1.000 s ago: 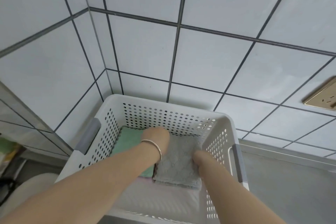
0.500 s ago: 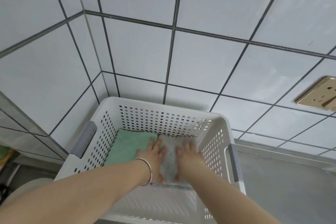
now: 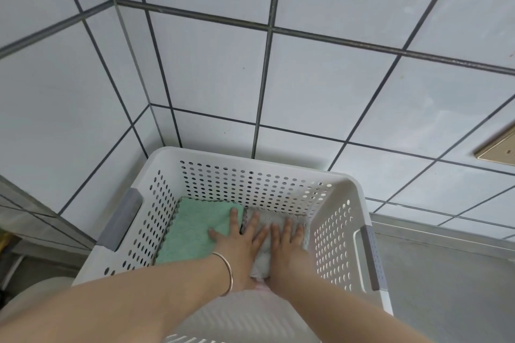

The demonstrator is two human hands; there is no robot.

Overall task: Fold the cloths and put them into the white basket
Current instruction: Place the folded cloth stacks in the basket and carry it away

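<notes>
Both hands sit flatter and further fwd than half a sec ago, fingers now spread over the cloths instead of bunched at the near edge; a full sec back they were fists tucking the grey cloth [image 3: 263, 252] down.

Risk from here, as I judge it: lifting the palms fast could drag the grey cloth up w/ them or let its fold spring open, since soft pile clings to skin. Left hand [image 3: 239, 239] straddles the seam, so pulling it back sideways could rumple the green cloth [image 3: 192, 231] edge too. A pale pink layer peeks out under the wrists; sliding pressure might shift that stack unevenly.

Hands: left hand is wide open, fingers straight and splayed, thumb and first finger on the green cloth, rest on the grey one. Right hand [image 3: 287, 242] also flat and open, pressing the grey cloth just beside the left, fingertips toward the far wall of the white basket [image 3: 250, 175]. Neither grips anything. Bracelet [image 3: 227, 273] on left wrist.

Both cloths lie folded inside the basket, green to the left of the hands, grey beneath them.
</notes>
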